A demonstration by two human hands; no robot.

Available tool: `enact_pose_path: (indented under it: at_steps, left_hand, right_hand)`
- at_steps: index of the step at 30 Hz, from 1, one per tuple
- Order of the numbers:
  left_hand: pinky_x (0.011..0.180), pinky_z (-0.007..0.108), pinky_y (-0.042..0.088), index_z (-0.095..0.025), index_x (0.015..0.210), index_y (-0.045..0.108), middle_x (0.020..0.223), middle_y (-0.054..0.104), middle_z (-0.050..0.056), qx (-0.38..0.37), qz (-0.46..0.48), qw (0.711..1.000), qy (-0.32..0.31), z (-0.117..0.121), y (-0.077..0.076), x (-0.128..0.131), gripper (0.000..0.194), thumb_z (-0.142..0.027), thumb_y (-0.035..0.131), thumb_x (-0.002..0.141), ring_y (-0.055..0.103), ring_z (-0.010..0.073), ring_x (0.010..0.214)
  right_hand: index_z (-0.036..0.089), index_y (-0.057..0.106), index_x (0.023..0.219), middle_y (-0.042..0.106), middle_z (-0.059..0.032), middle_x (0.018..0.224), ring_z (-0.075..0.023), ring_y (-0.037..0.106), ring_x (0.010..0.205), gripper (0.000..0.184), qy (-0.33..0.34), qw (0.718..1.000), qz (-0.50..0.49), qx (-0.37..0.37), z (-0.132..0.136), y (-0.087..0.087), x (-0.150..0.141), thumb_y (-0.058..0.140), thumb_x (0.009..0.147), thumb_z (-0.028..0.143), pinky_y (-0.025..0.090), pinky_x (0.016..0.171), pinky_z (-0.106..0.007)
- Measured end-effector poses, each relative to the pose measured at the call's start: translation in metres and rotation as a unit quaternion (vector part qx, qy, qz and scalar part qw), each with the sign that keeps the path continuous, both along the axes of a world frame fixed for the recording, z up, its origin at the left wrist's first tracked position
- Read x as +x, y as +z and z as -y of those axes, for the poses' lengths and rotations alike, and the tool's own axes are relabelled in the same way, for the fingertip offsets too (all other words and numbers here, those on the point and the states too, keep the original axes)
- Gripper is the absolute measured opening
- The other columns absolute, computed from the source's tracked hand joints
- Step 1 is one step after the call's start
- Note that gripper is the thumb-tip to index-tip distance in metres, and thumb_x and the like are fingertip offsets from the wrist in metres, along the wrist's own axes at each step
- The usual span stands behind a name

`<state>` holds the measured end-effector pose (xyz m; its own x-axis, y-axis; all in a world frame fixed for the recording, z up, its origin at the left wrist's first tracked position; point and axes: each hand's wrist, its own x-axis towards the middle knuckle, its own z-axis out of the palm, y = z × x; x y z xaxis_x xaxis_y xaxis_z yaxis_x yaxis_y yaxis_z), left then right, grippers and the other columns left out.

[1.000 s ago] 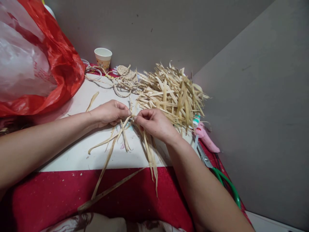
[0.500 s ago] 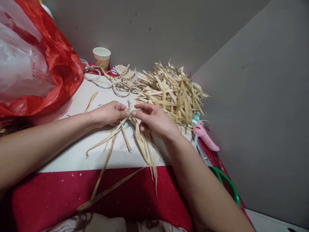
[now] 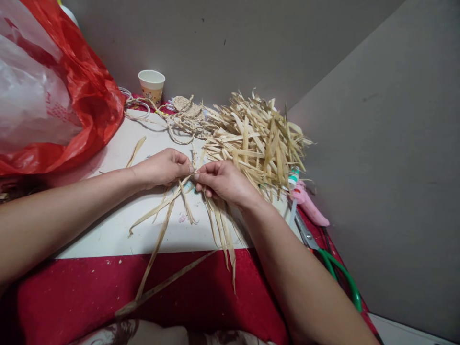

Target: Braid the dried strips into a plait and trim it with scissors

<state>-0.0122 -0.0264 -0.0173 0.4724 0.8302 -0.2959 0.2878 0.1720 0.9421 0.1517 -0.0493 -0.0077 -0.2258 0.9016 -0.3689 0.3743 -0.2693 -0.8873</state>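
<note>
"What's being gripped?"

"The left hand (image 3: 166, 167) is pinching the near end of a braided cord (image 3: 194, 155); the right hand (image 3: 227, 183) is pinching loose strips (image 3: 157, 245) just beside it. Exactly which ones, I can't quite tell."

"Where's the cord running?"

"Toward twelve o'clock over the white tabletop (image 3: 108, 235), while strips are trailing toward seven and five."

"And around?"

"A straw-coloured pile (image 3: 257, 141) is sitting at two, scissors (image 3: 305, 232) are lying at four."

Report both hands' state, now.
Left hand: closed, pinching long, pale tan, flat dried-plant strips.
Right hand: closed, pinching the strips close beside it.
</note>
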Motion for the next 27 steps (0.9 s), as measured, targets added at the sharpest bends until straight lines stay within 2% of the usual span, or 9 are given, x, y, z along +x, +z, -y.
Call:
enact_pose_path:
  at_steps: [6,9,12,15,18,20,22,27]
  left_hand:
    - [0.042,0.019,0.022,-0.013,0.062,0.061,0.047,0.047,-0.005,0.098,-0.059,0.993,0.012,-0.003,-0.001,-0.001,0.011,-0.021,0.062,0.071,0.034,0.0041,0.041]
    - [0.046,0.018,0.026,-0.013,0.064,0.062,0.051,0.051,-0.004,0.131,-0.076,0.988,0.002,-0.004,-0.001,-0.002,0.011,-0.021,0.060,0.070,0.039,0.0046,0.045]
    - [0.049,0.018,0.028,-0.013,0.064,0.062,0.051,0.053,-0.005,0.165,-0.092,0.982,-0.007,-0.003,0.001,-0.002,0.011,-0.021,0.057,0.070,0.041,0.0051,0.047]
    - [0.051,0.018,0.030,-0.013,0.066,0.063,0.053,0.056,-0.004,0.189,-0.098,0.977,-0.011,-0.001,0.005,-0.003,0.010,-0.019,0.056,0.069,0.043,0.0056,0.049]
    - [0.052,0.017,0.031,-0.013,0.068,0.064,0.056,0.058,-0.004,0.182,-0.098,0.978,-0.020,0.000,0.009,-0.004,0.010,-0.017,0.055,0.069,0.045,0.0060,0.051]
    - [0.053,0.017,0.031,-0.013,0.068,0.064,0.057,0.059,-0.003,0.172,-0.094,0.980,-0.025,0.000,0.011,-0.005,0.010,-0.017,0.055,0.068,0.047,0.0062,0.052]
    - [0.053,0.017,0.031,-0.013,0.067,0.064,0.056,0.059,-0.003,0.171,-0.095,0.980,-0.024,0.000,0.012,-0.004,0.009,-0.016,0.055,0.068,0.046,0.0063,0.052]
    - [0.055,0.018,0.030,-0.013,0.064,0.065,0.052,0.056,-0.004,0.219,-0.160,0.962,-0.016,0.005,0.016,-0.002,0.012,-0.016,0.055,0.069,0.044,0.0070,0.053]
  right_hand:
    - [0.014,0.055,0.060,0.059,0.0014,0.053,-0.0048,0.040,0.040,0.019,0.045,0.988,0.099,0.109,0.001,-0.009,0.001,0.051,0.078,0.017,0.029,0.042,-0.018]
    - [0.016,0.052,0.057,0.054,0.0026,0.049,-0.0056,0.038,0.041,0.022,0.057,0.983,0.113,0.134,0.001,-0.012,0.001,0.048,0.079,0.019,0.028,0.044,-0.019]
    - [0.017,0.049,0.057,0.050,0.0042,0.046,-0.0051,0.035,0.039,0.023,0.040,0.988,0.087,0.117,0.001,-0.012,-0.001,0.048,0.080,0.020,0.026,0.042,-0.019]
    - [0.017,0.050,0.060,0.048,0.0054,0.043,-0.0045,0.030,0.034,0.020,0.022,0.998,0.028,0.057,0.001,-0.012,-0.002,0.049,0.080,0.021,0.021,0.037,-0.019]
    - [0.017,0.054,0.064,0.046,0.0065,0.041,-0.0041,0.024,0.030,0.018,0.005,0.999,-0.040,-0.004,0.000,-0.011,-0.001,0.052,0.080,0.024,0.014,0.033,-0.020]
    - [0.017,0.056,0.064,0.045,0.0065,0.040,-0.0039,0.023,0.029,0.019,-0.001,0.997,-0.068,-0.020,-0.001,-0.010,0.000,0.054,0.080,0.027,0.011,0.033,-0.021]
    - [0.017,0.057,0.063,0.044,0.0065,0.040,-0.0038,0.023,0.030,0.019,-0.006,0.997,-0.073,-0.011,-0.001,-0.011,0.001,0.055,0.078,0.027,0.011,0.033,-0.021]
    - [0.017,0.052,0.055,0.038,0.0076,0.040,-0.0039,0.024,0.034,0.020,-0.022,0.996,-0.030,0.076,-0.001,-0.020,-0.001,0.055,0.074,0.022,0.016,0.036,-0.021]
